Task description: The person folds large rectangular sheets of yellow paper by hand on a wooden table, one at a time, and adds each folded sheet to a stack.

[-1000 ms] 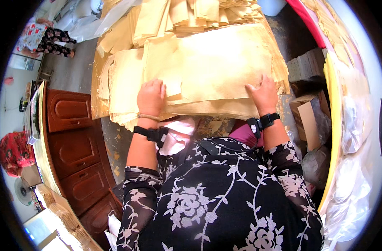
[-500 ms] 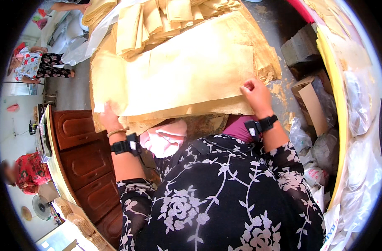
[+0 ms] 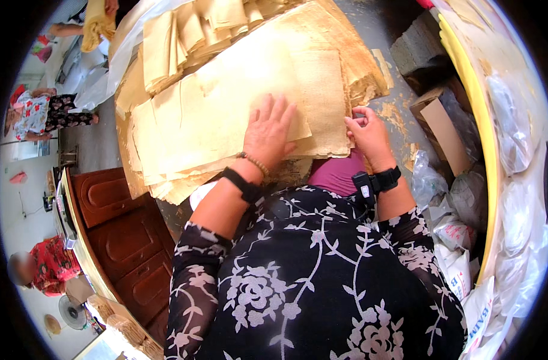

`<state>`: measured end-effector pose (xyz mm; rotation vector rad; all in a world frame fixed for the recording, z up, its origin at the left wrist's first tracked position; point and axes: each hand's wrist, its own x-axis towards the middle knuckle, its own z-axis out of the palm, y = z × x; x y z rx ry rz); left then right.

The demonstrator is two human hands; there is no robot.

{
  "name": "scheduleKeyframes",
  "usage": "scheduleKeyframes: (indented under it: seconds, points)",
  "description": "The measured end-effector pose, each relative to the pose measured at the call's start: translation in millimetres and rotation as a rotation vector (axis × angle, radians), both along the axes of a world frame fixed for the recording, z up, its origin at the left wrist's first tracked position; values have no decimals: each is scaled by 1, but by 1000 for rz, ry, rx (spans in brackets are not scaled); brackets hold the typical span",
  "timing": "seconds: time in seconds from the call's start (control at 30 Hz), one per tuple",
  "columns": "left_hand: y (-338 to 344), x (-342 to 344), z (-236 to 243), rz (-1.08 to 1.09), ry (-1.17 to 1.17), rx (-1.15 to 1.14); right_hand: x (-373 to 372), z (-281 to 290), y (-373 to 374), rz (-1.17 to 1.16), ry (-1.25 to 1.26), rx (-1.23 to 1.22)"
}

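Note:
A pile of thin, pale-yellow sheets (image 3: 196, 129) lies before me, their edges ragged. My left hand (image 3: 268, 133) presses flat on the top sheet, fingers spread, near its right part. At the right edge of the pile, my right hand (image 3: 369, 139) has curled fingers, with thumb and fingertips pinched at the edge of a thin yellow sheet (image 3: 327, 99). That sheet reaches farther right than the top one. Behind them, several folded bundles (image 3: 160, 57) of the same material lie in a row.
Brown wooden cabinets (image 3: 124, 219) stand at left, with people (image 3: 52, 264) beyond. Another person's hand holds a yellow bundle (image 3: 97, 27) at far left. To the right are a grey block (image 3: 415, 48), an open carton (image 3: 445, 135), plastic bags (image 3: 427, 180) and a yellow-edged surface (image 3: 487, 180).
My left hand has moved right from the sheet's left corner and now lies flat on it. The top sheet has shifted left, uncovering another at right. The right hand stays near the right edge.

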<state>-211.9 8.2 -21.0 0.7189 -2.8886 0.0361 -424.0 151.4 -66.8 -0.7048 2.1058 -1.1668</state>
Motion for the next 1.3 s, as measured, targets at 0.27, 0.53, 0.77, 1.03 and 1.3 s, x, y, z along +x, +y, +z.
scheduleKeyframes:
  seconds: [0.27,0.53,0.77,1.03,1.3]
  points:
    - [-24,17,-12,72,433,121,1,4,17,-53,-502,-108]
    - [1,52,67,381,956,321,2,9,6,41,-657,-56]
    - [17,27,12,-57,433,339,5,0,-19,201,-25,126]
    - [12,22,2,-238,298,399,6,-2,-10,117,154,224]
    - [13,23,0,-143,263,785,30,24,-16,259,-88,-195]
